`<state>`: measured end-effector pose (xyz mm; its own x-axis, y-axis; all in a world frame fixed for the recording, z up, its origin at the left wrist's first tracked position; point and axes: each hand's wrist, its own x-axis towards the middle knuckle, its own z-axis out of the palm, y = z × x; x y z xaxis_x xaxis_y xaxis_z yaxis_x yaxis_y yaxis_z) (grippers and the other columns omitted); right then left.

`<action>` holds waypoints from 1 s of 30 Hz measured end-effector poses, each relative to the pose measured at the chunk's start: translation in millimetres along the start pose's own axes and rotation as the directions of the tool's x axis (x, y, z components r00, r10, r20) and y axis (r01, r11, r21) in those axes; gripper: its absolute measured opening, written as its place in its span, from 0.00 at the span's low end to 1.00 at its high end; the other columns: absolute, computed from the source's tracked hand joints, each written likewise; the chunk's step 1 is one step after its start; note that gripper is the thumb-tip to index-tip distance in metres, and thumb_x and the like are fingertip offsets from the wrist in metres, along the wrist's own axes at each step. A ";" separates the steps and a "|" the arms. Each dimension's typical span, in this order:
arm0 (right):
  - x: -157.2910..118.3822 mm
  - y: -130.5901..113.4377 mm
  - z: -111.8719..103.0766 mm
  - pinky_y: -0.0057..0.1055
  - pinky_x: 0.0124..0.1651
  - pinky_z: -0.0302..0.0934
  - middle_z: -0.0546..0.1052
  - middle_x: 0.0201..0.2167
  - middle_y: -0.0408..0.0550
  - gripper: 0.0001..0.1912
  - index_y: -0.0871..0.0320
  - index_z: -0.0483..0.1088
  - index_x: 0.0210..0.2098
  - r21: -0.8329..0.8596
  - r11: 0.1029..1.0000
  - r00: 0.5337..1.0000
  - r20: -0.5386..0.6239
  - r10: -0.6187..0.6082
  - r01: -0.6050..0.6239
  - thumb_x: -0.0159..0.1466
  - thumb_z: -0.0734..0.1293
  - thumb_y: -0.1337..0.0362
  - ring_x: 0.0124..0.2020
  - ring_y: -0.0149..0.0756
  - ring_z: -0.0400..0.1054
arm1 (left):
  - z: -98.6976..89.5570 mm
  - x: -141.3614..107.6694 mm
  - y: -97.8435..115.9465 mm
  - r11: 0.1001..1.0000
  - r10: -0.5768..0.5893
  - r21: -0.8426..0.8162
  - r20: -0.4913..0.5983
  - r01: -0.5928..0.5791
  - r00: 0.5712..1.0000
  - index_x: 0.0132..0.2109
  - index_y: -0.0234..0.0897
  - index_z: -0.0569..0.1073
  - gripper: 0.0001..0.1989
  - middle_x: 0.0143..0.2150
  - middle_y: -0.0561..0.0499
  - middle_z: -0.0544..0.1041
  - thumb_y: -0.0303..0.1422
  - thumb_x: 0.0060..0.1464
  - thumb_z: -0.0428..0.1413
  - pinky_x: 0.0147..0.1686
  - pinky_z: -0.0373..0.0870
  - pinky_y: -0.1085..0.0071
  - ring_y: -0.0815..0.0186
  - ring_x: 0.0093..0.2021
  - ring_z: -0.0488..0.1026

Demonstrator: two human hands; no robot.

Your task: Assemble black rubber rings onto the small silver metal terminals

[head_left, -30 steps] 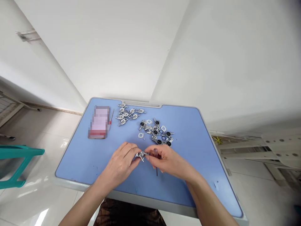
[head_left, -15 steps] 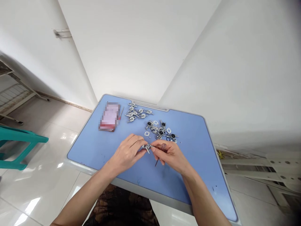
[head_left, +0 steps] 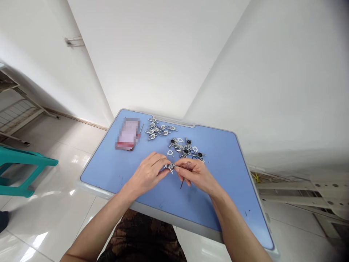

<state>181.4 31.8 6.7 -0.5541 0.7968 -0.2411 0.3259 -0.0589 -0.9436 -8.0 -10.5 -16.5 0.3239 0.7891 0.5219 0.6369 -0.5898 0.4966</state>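
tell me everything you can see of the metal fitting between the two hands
The metal fitting is small, silvery and metallic-looking, with a flattish body and a thin rod slanting toward the person. The left hand grips its left side; fingertips of the right hand meet its right end. It is over the blue tabletop; fingers hide its finer detail.

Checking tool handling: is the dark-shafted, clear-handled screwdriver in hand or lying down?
In hand: the right hand curls around the clear screwdriver handle; the dark shaft protrudes below.
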 end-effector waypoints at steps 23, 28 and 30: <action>-0.4 2.9 -2.5 0.22 0.19 0.51 0.67 0.17 0.39 0.13 0.60 0.70 0.30 -0.082 0.995 0.997 0.054 -0.054 0.058 0.62 0.62 0.56 0.14 0.22 0.56 | 2.2 -0.8 -3.3 1.000 -0.001 0.015 -0.004 0.001 1.000 0.42 0.37 0.70 0.05 0.38 0.49 0.74 0.31 0.59 0.52 0.39 0.66 0.67 0.66 0.38 0.70; -1.9 2.2 -1.2 0.22 0.18 0.51 0.67 0.17 0.39 0.12 0.59 0.70 0.30 -0.093 0.993 0.998 0.024 -0.066 0.068 0.62 0.63 0.57 0.14 0.22 0.57 | 1.6 1.1 -2.3 0.998 0.025 0.057 -0.043 -0.023 0.999 0.41 0.38 0.70 0.04 0.40 0.50 0.76 0.30 0.58 0.53 0.41 0.64 0.66 0.66 0.39 0.72; -2.8 1.3 -0.9 0.22 0.18 0.52 0.67 0.17 0.39 0.10 0.59 0.70 0.30 -0.084 0.994 0.997 0.011 -0.072 0.073 0.61 0.63 0.59 0.14 0.23 0.57 | 0.9 1.7 -1.7 0.998 0.037 0.043 -0.048 -0.035 0.998 0.42 0.38 0.69 0.05 0.40 0.50 0.77 0.29 0.58 0.53 0.43 0.64 0.66 0.66 0.41 0.73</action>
<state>184.0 30.1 6.3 -0.5844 0.7924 -0.1749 0.3478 0.0498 -0.9362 -7.9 -8.0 -17.1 0.3134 0.7575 0.5727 0.6544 -0.6093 0.4478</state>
